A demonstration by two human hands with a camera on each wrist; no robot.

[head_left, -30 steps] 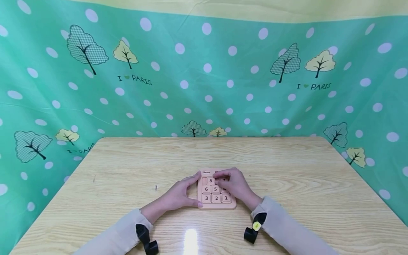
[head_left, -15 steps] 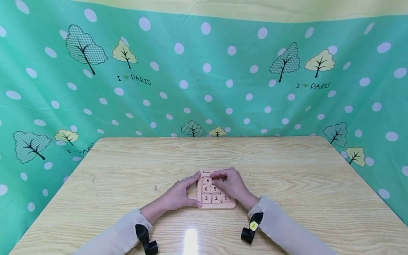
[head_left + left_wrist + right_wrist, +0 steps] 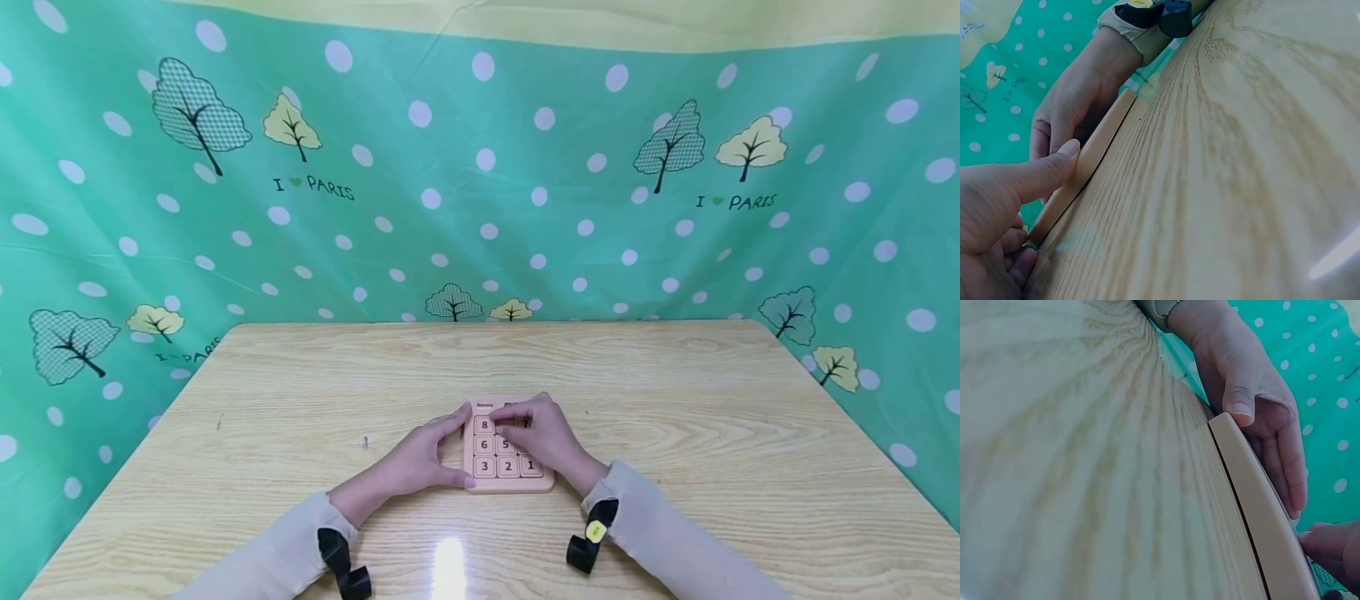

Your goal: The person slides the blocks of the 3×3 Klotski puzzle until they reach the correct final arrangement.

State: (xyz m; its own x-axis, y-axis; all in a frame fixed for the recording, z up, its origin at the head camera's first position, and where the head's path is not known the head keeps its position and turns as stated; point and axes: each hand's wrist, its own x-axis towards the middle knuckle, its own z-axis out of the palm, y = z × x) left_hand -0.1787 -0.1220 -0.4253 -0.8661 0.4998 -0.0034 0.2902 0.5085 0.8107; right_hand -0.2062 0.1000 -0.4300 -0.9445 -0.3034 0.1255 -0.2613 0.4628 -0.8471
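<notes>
A pink number slide puzzle lies flat on the table in the head view. My left hand holds its left side, thumb on the near corner and fingers by the far corner; the left wrist view shows that thumb against the near edge. Over the upper right of the puzzle is my right hand, index finger and thumb extended to the right edge of the 8 tile. Tiles 6, 5, 3, 2 and 1 show below. Part of the 7 tile shows behind the fingers, which hide the 4 tile's place.
The wood-grain table reaches back to a green dotted curtain. Both wrists wear black camera straps over light sleeves, the right one close above the table. A bright reflection lies near the front.
The 8 tile has slid left into the upper left corner of the puzzle, with my right hand's fingertips moving left along with it. My left hand has stayed in place.
</notes>
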